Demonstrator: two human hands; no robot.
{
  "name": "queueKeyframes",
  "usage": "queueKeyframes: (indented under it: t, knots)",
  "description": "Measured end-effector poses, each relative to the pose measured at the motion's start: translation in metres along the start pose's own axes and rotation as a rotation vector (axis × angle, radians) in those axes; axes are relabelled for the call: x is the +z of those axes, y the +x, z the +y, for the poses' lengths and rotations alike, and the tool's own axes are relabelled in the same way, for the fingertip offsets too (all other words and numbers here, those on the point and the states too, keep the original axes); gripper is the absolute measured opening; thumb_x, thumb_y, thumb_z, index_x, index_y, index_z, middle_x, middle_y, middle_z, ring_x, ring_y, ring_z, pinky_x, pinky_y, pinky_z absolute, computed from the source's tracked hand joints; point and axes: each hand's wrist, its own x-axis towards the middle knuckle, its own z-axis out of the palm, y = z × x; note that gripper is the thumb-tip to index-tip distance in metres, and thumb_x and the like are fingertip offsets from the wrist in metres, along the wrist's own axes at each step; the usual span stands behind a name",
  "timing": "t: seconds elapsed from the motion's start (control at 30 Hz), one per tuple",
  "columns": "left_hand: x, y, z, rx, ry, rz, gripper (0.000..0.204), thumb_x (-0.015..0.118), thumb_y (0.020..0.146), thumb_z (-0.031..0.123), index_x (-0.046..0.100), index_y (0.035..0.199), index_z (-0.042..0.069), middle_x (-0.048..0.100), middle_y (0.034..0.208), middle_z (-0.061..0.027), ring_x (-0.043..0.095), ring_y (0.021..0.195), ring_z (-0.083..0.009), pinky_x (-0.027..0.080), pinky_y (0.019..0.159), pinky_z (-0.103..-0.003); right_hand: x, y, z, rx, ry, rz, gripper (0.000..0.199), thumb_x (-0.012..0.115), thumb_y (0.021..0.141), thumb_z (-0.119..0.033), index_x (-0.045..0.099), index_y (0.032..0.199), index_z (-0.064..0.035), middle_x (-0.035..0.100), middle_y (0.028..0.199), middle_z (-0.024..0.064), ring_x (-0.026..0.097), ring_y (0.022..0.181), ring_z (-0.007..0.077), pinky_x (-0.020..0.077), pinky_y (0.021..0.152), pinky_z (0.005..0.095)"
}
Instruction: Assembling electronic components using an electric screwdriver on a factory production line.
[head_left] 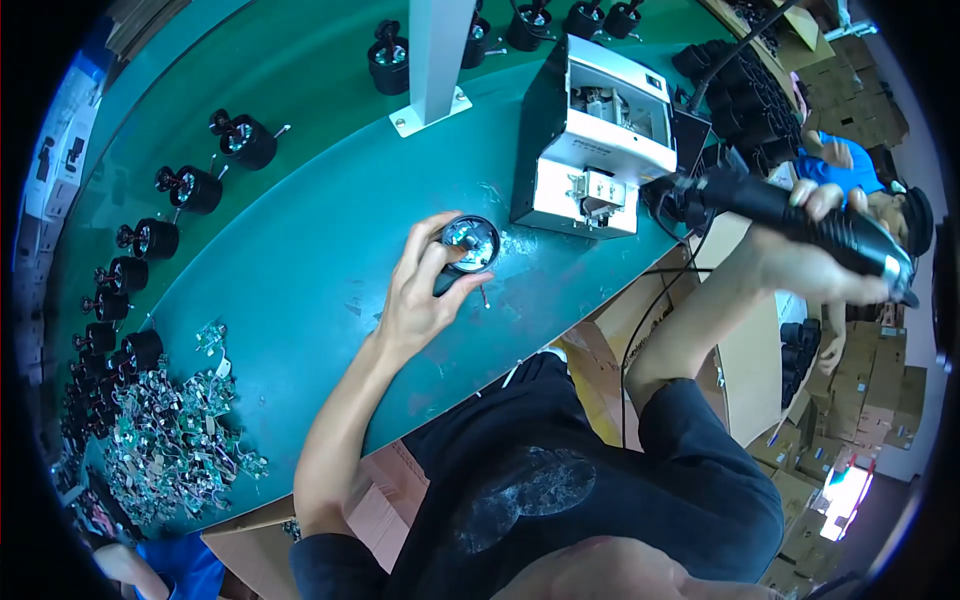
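Left hand [420, 295] pinches the round black housing [470, 243] at desk [300, 260] centre; right hand [815, 255], at three o'clock, grips the electric screwdriver [790, 212]. Best hold the housing flat, bit square.

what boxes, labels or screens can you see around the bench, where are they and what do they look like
Cardboard boxes: stacked at the far right beyond the bench, brown, rectangular.
Cardboard box: below the bench's near edge, by the left arm, brown with an open flap.
White boxes: at the far left rim, pale with dark pictures.
Label strip: on the front of the white and black machine, small; too blurred to describe further.
No screens in view.
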Motion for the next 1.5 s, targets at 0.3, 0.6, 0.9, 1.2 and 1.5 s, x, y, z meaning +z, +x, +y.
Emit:
queueKeyframes:
  t: [0.3,0.6,0.9,1.2,1.5]
  knots:
    - [0.003,0.003,-0.007,0.012,0.002,0.021,0.031,0.08,0.073,0.005,0.057,0.092,-0.004,0.052,0.129,-0.0167,0.06,0.099,-0.0278,0.052,0.083,-0.035,0.062,-0.066,0.027,-0.028,0.039,-0.215,0.082,0.024,0.09,-0.076,0.045,0.131,-0.0089,0.06,0.093,0.0144,0.055,0.046,0.0138,0.0461,0.035,0.0263]
    - [0.001,0.004,-0.003,0.007,0.008,-0.005,0.032,0.081,0.073,0.004,0.055,0.09,-0.004,0.053,0.129,-0.0194,0.059,0.104,-0.0289,0.053,0.083,-0.035,0.076,-0.089,-0.003,0.196,0.266,-0.209,0.082,0.028,0.088,-0.079,0.031,0.143,-0.0171,0.06,0.096,0.0127,0.057,0.048,0.0144,0.0478,0.035,0.0261]
    - [0.002,0.0,-0.008,-0.021,-0.061,0.016,0.03,0.08,0.073,0.004,0.056,0.089,-0.003,0.053,0.129,-0.0164,0.06,0.098,-0.0272,0.05,0.081,-0.035,0.107,-0.119,0.017,0.214,0.297,-0.118,0.085,0.028,0.085,-0.082,0.025,0.147,-0.0254,0.058,0.096,0.0123,0.058,0.048,0.0165,0.0495,0.034,0.0275]
    - [-0.003,-0.002,-0.009,-0.01,-0.061,0.013,0.031,0.079,0.074,0.004,0.057,0.094,-0.002,0.052,0.129,-0.0148,0.06,0.096,-0.0281,0.05,0.081,-0.035,0.132,-0.116,0.03,0.167,0.378,-0.403,0.085,0.032,0.088,-0.078,0.03,0.144,-0.0146,0.059,0.096,0.0133,0.055,0.048,0.0137,0.0476,0.036,0.0252]
    - [0.0,0.001,-0.006,0.036,-0.034,-0.031,0.034,0.077,0.077,0.005,0.056,0.102,0.0,0.05,0.128,-0.014,0.06,0.101,-0.0308,0.049,0.083,-0.039,0.138,-0.105,0.029,0.17,0.474,-0.617,0.083,0.041,0.089,-0.074,0.028,0.144,-0.0134,0.06,0.096,0.015,0.059,0.051,0.0168,0.0483,0.035,0.0268]
